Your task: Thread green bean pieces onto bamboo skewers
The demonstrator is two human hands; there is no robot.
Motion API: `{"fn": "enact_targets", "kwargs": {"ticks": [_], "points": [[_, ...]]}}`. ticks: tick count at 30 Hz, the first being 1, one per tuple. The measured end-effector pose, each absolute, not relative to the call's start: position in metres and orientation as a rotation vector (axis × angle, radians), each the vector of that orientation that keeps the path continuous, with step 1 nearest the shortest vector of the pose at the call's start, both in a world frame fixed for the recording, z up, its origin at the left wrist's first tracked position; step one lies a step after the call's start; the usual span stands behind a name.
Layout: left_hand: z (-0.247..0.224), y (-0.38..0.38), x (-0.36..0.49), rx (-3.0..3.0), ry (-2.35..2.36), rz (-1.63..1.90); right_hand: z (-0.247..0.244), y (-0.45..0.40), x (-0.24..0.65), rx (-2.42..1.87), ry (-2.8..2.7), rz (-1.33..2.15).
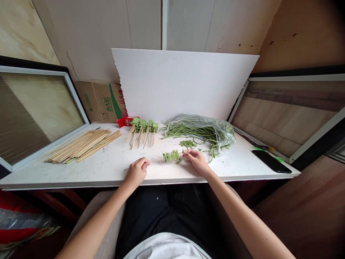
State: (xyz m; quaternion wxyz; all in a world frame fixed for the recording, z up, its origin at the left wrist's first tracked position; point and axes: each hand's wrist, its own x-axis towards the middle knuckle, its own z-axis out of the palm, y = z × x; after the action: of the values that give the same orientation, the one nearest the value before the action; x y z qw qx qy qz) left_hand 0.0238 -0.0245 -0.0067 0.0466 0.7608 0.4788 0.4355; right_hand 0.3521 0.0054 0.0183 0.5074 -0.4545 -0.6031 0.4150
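Observation:
My left hand (136,172) is closed around a thin bamboo skewer (156,159) near the front of the white table. Several short green bean pieces (171,155) are threaded side by side on the skewer's right part. At its right end, my right hand (196,161) pinches a bean piece (183,151) between thumb and fingers; whether the tip has pierced it is too small to tell. A loose cut piece (178,162) lies just below the row. Beyond my right hand is a small heap of cut bean pieces (188,144).
Bare skewers (81,144) lie piled at left. Filled bean skewers (144,126) are stacked at the back, beside a red packet (126,121). Long beans spill from a clear plastic bag (223,131). A black phone (271,161) lies at right. A white board (183,82) stands behind.

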Motion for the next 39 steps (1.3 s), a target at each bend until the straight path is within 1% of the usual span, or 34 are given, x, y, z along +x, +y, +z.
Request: {"fn": "enact_targets", "kwargs": {"ticks": [5,21,39], "points": [[-0.007,-0.024,0.024,2.320,1.443,1.342,0.020,0.005,0.351,-1.069,-1.415,1.010],[-0.008,-0.024,0.022,2.367,1.430,1.321,0.019,0.005,0.350,-1.080,-1.536,0.948],[-0.006,-0.025,0.022,2.370,1.370,1.327,0.027,-0.003,0.331,-1.042,-1.510,0.988]]}}
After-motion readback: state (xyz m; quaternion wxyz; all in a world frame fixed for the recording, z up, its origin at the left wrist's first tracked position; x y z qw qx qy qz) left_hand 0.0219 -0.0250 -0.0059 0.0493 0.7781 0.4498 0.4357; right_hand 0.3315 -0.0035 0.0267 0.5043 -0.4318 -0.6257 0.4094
